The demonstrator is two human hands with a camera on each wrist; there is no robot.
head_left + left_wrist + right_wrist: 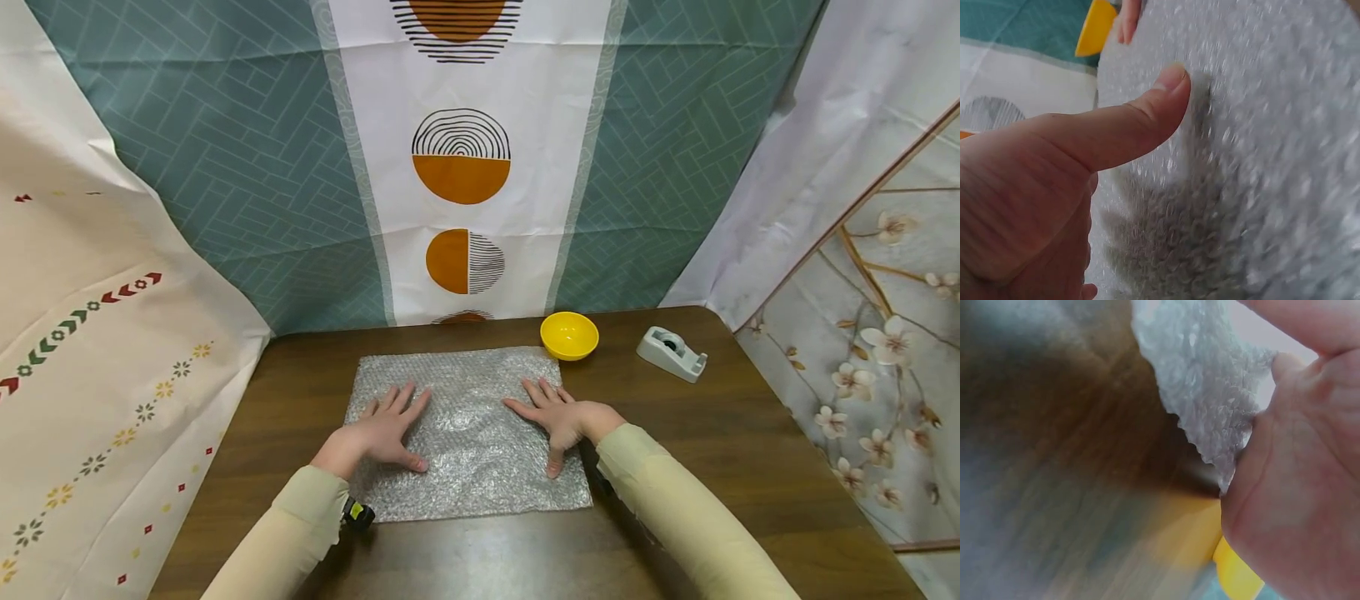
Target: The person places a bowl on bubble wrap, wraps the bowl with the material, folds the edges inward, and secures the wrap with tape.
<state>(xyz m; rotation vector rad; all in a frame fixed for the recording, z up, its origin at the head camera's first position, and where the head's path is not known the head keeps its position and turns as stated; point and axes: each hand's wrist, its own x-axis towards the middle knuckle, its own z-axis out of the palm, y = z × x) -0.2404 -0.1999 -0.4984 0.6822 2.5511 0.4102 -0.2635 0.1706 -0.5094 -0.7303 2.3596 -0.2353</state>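
Observation:
A sheet of clear bubble wrap (472, 467) lies spread on the brown wooden table. Over its left part is my left hand (385, 431), fingers straight and spread apart, thumb pointing right. My right hand (558, 414) is at the sheet's right side, its fingers also straight and fanned out. In the left wrist view the left thumb (1135, 125) extends over the bubbles, and a shadow falls beneath the hand. The right wrist view shows the right palm (1297, 481) beside the edge of the bubble wrap (1194, 381). Neither hand grips anything.
A yellow bowl (569, 337) stands at the sheet's far right corner. Farther right is a white tape dispenser (671, 354). Patterned cloths hang behind the table (277, 433) and along both sides.

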